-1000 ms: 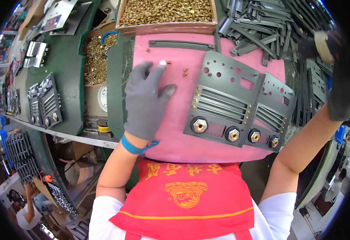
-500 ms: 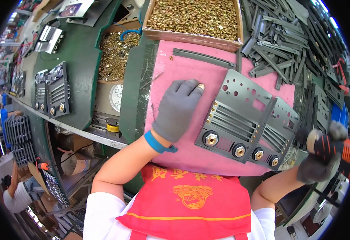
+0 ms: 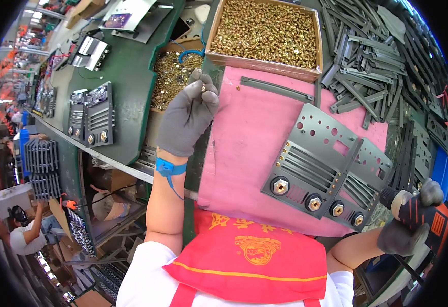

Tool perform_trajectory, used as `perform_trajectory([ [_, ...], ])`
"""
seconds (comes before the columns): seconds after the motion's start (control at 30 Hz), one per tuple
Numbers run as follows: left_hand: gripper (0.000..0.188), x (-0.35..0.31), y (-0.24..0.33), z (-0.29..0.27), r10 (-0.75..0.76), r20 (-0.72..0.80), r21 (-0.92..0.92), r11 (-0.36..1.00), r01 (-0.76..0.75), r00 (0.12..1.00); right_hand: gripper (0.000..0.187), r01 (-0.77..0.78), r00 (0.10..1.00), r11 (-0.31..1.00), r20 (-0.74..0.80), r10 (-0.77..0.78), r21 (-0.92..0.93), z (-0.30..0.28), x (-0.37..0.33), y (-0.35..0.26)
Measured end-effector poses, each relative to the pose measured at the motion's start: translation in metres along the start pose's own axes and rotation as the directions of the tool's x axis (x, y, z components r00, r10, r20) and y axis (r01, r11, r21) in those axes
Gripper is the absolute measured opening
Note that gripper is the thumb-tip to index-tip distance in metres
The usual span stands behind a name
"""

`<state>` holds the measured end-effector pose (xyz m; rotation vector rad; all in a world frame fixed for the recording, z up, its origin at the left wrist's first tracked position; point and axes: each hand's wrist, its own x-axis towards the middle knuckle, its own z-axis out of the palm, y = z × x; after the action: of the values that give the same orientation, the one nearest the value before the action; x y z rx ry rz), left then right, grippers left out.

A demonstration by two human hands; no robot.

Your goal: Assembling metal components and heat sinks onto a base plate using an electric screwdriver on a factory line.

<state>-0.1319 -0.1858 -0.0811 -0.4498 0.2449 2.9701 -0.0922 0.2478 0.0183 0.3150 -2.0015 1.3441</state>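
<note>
Fingertips (image 3: pixel 211 97) of the grey-gloved left hand (image 3: pixel 185 120) are pressed together on a small brass-coloured metal piece (image 3: pixel 203 88), mostly hidden by the glove, so its shape and whether others are tucked in with it cannot be told. That hand is raised by the left edge of the flat pink mat (image 3: pixel 244 143). Off the mat's right edge, the fingers of the grey-gloved right hand (image 3: pixel 403 239) are wrapped round a black-and-orange power driver (image 3: pixel 419 217), which hides part of the palm; its nose points toward the mat, the bit hard to make out. On the mat's right half lie two dark grey slotted metal panels (image 3: pixel 311 166), side by side, with brass-centred hex fittings (image 3: pixel 281 186) along their near edge, well apart from the left-hand pinch and near the driver's nose. Toward the mat's far edge are one loose brass-coloured piece (image 3: pixel 238 88) and a long dark grey metal strip (image 3: pixel 277 89). Beyond that edge, a brown cardboard box (image 3: pixel 262 64) of small brass-coloured parts (image 3: pixel 265 33) is cut off at the top; left of the mat, a similar heap (image 3: pixel 170 84) is partly covered by the left hand.
</note>
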Motion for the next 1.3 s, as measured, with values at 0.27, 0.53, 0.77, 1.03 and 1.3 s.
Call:
perform_trajectory([
  [0.27,0.024,0.01,-0.018,0.01,0.273,0.0,0.903,0.414,-0.118,0.962,0.051,-0.32,0.946,0.908,0.033,0.323,0.272,0.013,-0.012,-0.021],
  [0.53,0.019,0.034,-0.038,-0.009,0.286,0.548,0.666,-0.718,-0.203,0.786,0.052,-0.251,0.968,0.805,0.119,0.222,0.537,0.038,-0.004,-0.042],
  [0.77,0.024,-0.01,-0.047,0.038,0.101,0.083,0.992,-0.108,-0.072,0.991,0.055,-0.563,0.785,0.477,0.617,0.054,0.675,-0.01,0.057,-0.074],
  [1.03,0.039,-0.071,-0.14,0.045,-0.688,-0.085,0.643,0.515,0.568,0.72,0.03,-0.342,0.924,0.508,0.186,0.333,0.79,0.041,0.006,-0.115],
  [1.3,0.045,-0.081,-0.152,0.044,-0.578,-0.145,0.772,0.441,0.457,0.803,0.029,-0.415,0.896,0.572,0.209,0.392,0.707,0.09,-0.01,-0.117],
])
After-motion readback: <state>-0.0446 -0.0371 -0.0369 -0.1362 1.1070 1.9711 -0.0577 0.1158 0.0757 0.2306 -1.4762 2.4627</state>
